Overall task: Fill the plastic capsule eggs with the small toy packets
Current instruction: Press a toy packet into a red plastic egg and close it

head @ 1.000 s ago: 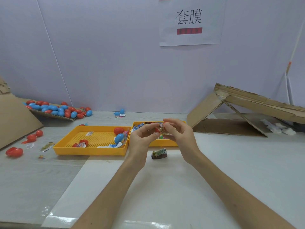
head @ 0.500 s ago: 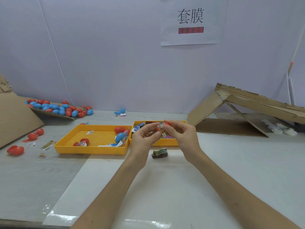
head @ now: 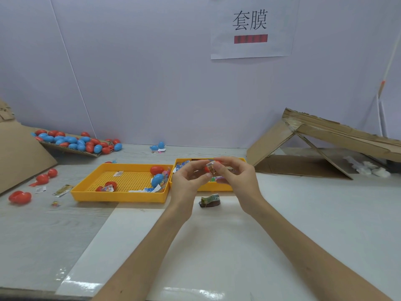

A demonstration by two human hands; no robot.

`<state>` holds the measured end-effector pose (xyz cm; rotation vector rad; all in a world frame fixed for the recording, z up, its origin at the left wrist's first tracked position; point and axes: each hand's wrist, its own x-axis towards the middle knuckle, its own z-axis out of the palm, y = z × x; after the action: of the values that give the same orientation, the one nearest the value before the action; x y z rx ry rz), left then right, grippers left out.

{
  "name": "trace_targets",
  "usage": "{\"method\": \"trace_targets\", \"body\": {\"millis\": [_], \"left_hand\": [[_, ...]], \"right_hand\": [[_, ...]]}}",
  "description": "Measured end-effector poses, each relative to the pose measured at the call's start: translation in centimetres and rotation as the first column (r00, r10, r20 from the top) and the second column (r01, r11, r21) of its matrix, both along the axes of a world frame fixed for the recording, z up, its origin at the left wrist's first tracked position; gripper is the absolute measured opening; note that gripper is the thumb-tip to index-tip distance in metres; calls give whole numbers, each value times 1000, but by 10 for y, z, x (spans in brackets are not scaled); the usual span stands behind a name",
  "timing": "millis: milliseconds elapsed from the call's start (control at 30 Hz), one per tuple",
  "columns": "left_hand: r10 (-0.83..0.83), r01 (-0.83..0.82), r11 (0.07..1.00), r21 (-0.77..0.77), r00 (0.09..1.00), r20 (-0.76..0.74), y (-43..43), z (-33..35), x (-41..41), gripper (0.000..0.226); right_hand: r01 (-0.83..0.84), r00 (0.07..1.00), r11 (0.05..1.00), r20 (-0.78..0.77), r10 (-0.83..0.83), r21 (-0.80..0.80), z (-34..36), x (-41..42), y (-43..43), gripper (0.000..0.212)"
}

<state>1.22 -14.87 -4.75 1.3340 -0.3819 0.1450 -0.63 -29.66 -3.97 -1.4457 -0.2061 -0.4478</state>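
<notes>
Head view: both forearms reach in over the bench [head: 217, 246], with the hands raised just right of the yellow tray [head: 119, 197]. Left hand [head: 188, 181] and right hand [head: 236, 181] have their fingertips curled and together pinch a red egg [head: 206, 169]. A packet [head: 212, 167] sits at the egg between the fingertips; can't tell how far in it is.

A loose packet [head: 210, 200] lies on the bench right of the tray's near corner, below the hands. The tray holds red and blue eggs plus a few packets. A second tray [head: 208, 188] touches the tray's right side; it is partly hidden by the hands and has packets inside.

Left of the tray, stray eggs [head: 20, 197] and packets lie on the bench. Behind the tray to the left is an egg pile [head: 76, 142], red and blue, on a cardboard sheet. Far right of the tray is folded cardboard [head: 325, 144]. A sign [head: 250, 27] hangs on the wall behind.
</notes>
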Motion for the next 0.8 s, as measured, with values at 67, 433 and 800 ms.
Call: {"method": "trace_targets", "body": {"millis": [67,433,800], "left_hand": [[13,-13,999,31,1000,6,-2,-1,0,28],[25,-25,999,40,1000,13,-3,-2,0,29],[-8,9,1000,14,1000,-29,-2,-2,0,25]], "right_hand": [[8,1000,1000,17,-8,20,-1,1,-3,15],[-63,998,991,13,62,120,-1,0,-3,13],[15,1000,1000,2,-15,-5,-1,1,-2,24]]}}
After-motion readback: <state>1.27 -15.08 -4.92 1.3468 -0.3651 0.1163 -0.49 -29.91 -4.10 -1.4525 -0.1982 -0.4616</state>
